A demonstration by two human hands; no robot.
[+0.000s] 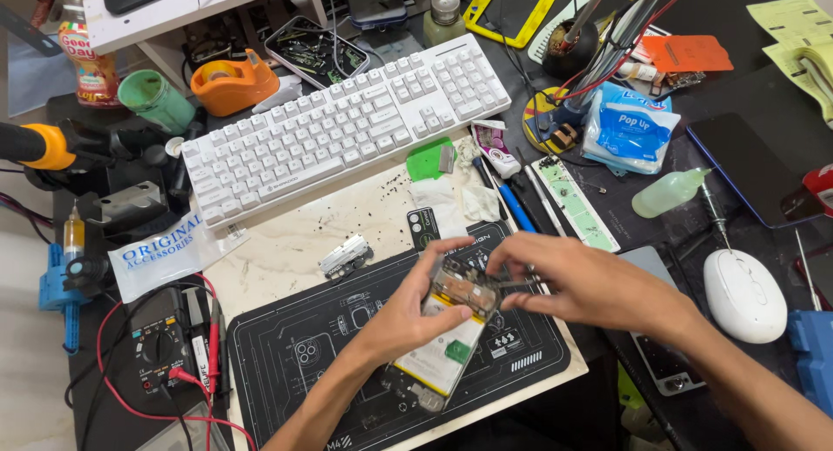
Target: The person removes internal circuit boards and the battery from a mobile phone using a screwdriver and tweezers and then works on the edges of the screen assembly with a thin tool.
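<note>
Black repair mat (347, 347) down at 6 o'clock, white keyboard (347, 126) up around 11. Opened phone (447, 334) tilted over the mat, gripped from below by left hand (408, 317), fingers clamped round its edges. Right hand (577, 286) at 3 o'clock, fingers pinched shut on tweezers (514, 285) touching the phone's top. White mouse (744, 293) further right.

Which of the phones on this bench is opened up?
The one in the left hand: the opened phone shows its insides. The dark phone at right lies closed.
</note>
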